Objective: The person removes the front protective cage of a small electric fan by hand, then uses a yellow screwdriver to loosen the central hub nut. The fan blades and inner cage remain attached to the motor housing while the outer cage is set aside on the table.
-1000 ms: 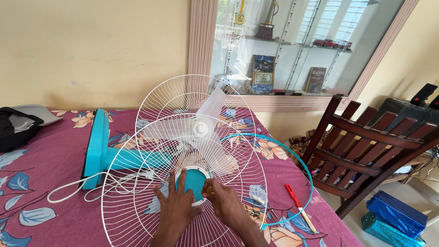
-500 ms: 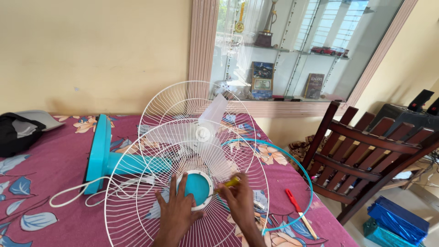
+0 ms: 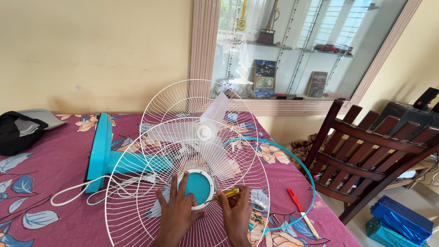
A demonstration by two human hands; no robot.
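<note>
A teal fan (image 3: 120, 161) lies on its side on a floral maroon cloth. Its white front grille (image 3: 137, 201) leans toward me, with a teal round centre cap (image 3: 197, 184). My left hand (image 3: 176, 214) rests flat on the grille, fingers touching the cap's left edge. My right hand (image 3: 237, 217) grips a yellow-handled screwdriver (image 3: 227, 194) whose tip points at the cap's right rim. Behind stand the clear blades (image 3: 204, 131) and the rear grille (image 3: 183, 98). A teal ring (image 3: 307, 174) lies to the right.
A red-handled tool (image 3: 300, 212) lies near the table's right edge. A white cord (image 3: 73, 192) loops by the fan base. A black bag (image 3: 17, 131) sits far left. A wooden chair (image 3: 366, 155) and blue wrapped packages (image 3: 400, 222) stand to the right.
My right hand has drawn back from the cap's edge toward me, and the yellow-handled screwdriver is now plain in it, pointing at the cap. My left hand stays put.
</note>
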